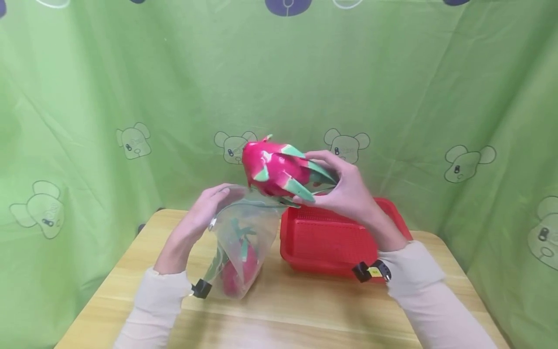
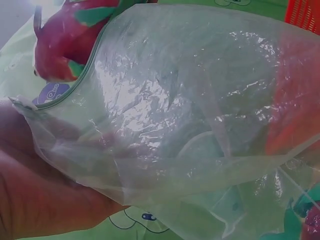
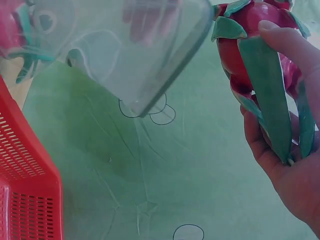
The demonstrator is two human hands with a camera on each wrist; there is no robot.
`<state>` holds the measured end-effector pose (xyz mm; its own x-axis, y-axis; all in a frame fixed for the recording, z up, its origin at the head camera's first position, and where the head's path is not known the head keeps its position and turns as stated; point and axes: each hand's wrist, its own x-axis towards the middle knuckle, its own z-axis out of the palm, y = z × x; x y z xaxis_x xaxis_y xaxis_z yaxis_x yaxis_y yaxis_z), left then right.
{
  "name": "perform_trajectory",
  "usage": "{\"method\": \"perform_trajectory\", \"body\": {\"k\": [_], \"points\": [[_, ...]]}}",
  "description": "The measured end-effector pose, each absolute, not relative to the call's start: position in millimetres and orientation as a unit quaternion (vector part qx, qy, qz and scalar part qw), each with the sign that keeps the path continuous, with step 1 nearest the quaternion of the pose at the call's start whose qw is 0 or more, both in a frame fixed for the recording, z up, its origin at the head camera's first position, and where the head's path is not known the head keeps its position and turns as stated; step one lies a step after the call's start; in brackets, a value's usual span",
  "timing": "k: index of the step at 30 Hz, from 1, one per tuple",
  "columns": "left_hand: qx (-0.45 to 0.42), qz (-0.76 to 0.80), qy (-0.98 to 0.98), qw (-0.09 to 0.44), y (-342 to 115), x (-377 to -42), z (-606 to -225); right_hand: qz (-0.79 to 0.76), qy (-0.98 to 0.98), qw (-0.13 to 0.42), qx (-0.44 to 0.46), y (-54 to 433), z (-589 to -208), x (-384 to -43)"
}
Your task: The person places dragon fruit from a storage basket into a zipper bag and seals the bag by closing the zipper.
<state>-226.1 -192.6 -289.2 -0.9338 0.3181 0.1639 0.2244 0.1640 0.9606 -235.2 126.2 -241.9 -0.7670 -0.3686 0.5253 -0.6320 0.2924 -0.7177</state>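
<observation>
My right hand (image 1: 344, 186) grips a pink dragon fruit (image 1: 274, 167) by its green leafy end, tilted sideways above the mouth of a translucent plastic bag (image 1: 268, 228). In the right wrist view, the thumb and fingers lie around the dragon fruit's (image 3: 235, 57) long leaves. The bag's rim is held by my left hand (image 1: 205, 213), its fingertips partly hidden at the opening. Through the bag wall shows another dragon fruit (image 1: 240, 271), low inside with its leaves up. Seen from the left wrist, the plastic bag (image 2: 165, 100) spreads open beside the left hand (image 2: 55, 195).
Behind the bag and under the right forearm, a red plastic basket (image 1: 322, 242) stands on the wooden table (image 1: 296, 310). A green curtain (image 1: 279, 72) with printed animal heads hangs around the back and sides.
</observation>
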Motion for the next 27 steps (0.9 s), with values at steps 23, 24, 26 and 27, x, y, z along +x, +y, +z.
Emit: {"method": "perform_trajectory", "body": {"k": [23, 24, 26, 27], "points": [[0.144, 0.615, 0.775, 0.016, -194.5, -226.2, -286.8, 0.382, -0.839, 0.035, 0.385, 117.8, -237.4, -232.6], [0.145, 0.618, 0.772, 0.016, -194.1, -226.0, -286.2, 0.374, -0.842, 0.032, 0.388, 117.3, -236.6, -232.0], [0.146, 0.624, 0.768, 0.019, -193.0, -225.9, -285.2, 0.35, -0.85, 0.032, 0.393, 115.8, -235.4, -230.8], [0.146, 0.626, 0.766, 0.022, -192.3, -225.9, -284.4, 0.336, -0.854, 0.032, 0.397, 114.8, -234.7, -230.1]]}}
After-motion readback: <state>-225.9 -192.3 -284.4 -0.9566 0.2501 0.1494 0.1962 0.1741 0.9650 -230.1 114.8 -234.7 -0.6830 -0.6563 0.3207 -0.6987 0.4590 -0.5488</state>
